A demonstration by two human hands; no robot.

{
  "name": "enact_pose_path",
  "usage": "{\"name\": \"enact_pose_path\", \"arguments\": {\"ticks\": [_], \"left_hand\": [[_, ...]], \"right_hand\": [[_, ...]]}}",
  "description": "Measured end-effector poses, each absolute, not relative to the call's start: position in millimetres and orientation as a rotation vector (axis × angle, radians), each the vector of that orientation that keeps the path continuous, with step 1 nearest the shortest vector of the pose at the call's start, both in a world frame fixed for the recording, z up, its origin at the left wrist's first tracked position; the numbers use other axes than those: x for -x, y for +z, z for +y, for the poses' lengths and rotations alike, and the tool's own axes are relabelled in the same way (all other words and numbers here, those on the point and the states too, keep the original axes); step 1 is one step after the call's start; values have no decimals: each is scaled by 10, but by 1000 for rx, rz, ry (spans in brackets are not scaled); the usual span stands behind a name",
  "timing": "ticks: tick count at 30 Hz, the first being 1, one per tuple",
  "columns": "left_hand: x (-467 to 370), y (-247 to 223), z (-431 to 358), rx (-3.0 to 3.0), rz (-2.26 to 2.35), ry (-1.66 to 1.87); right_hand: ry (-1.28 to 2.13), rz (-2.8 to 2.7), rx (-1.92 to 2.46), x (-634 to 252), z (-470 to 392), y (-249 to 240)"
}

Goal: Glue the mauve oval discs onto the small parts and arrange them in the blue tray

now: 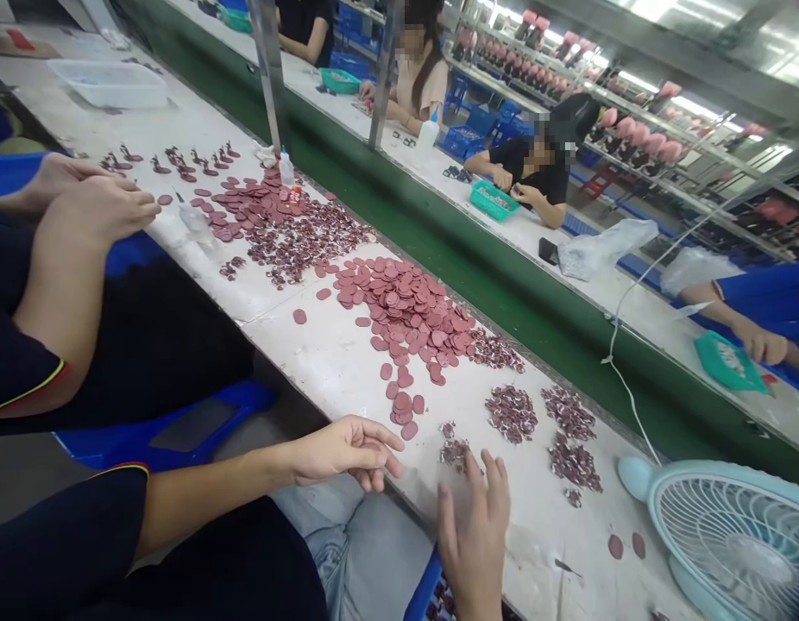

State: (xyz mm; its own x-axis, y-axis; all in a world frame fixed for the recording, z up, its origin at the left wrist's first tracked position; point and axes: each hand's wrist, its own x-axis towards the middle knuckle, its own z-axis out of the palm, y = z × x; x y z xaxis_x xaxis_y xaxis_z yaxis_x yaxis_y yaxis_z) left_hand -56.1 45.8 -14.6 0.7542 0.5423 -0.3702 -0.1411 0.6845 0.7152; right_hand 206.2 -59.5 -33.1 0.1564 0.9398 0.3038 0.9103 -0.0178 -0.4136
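My left hand is at the table's near edge, below the loose dusty-red flat ovals. Its fingers are loosely bent and apart, and I see nothing in them. My right hand is raised over the table edge, fingers spread and nothing held. Just beyond its fingertips lies a small heap of shiny dark-red pieces, too small to name. More such heaps lie farther back. A large pile of the flat ovals spreads over the middle of the table.
A light-blue fan stands at the right, with two ovals beside it. On the left a co-worker's hands are close together near small upright assembled pieces. Glue bottles and a white tray are farther up.
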Motion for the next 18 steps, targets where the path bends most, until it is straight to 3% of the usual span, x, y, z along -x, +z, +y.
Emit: {"name": "enact_pose_path", "arguments": {"ticks": [3, 5, 8, 10, 15, 18], "left_hand": [[486, -181, 373, -682, 629, 412], [416, -215, 288, -659, 642, 423], [308, -243, 156, -661, 639, 414], [250, -229, 82, -698, 619, 404], [153, -201, -66, -823, 540, 373], [98, -242, -122, -758, 524, 383]], "right_hand": [[386, -1211, 1661, -2101, -924, -341], [790, -820, 1296, -2151, -1063, -413], [1373, 172, 224, -2224, -1080, -528], [1438, 608, -326, -2261, -1009, -545], [1373, 758, -447, -2314, -914, -348], [1414, 602, -26, -2294, -985, -257]]}}
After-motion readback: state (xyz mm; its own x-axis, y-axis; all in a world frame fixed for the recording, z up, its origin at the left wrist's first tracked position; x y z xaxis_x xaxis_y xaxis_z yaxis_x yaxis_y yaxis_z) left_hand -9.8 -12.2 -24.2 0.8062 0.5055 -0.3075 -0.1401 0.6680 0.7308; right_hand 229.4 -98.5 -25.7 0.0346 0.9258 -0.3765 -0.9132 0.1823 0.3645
